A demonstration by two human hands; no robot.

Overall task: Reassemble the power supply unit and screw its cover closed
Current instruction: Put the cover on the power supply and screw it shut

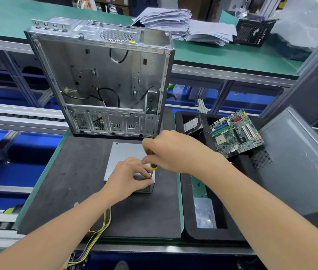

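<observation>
The grey power supply unit point(124, 152) lies flat on the black mat, its cover on top and a mesh side facing me. Yellow and black cables point(99, 228) trail from it over the mat's front edge. My right hand point(170, 150) is closed around a screwdriver point(152, 168) with a yellow collar, held upright with its tip at the unit's near right corner. My left hand point(129, 176) rests on the near end of the cover, fingertips pinched close around the screwdriver's tip. Any screw there is hidden by the fingers.
An open, empty computer case point(103, 75) stands just behind the unit. A black foam tray point(185, 211) on the right holds a motherboard point(236, 133), a drive and a clear plastic bag point(204, 213). A grey side panel point(298, 162) leans at far right. Paper stacks lie on the back bench.
</observation>
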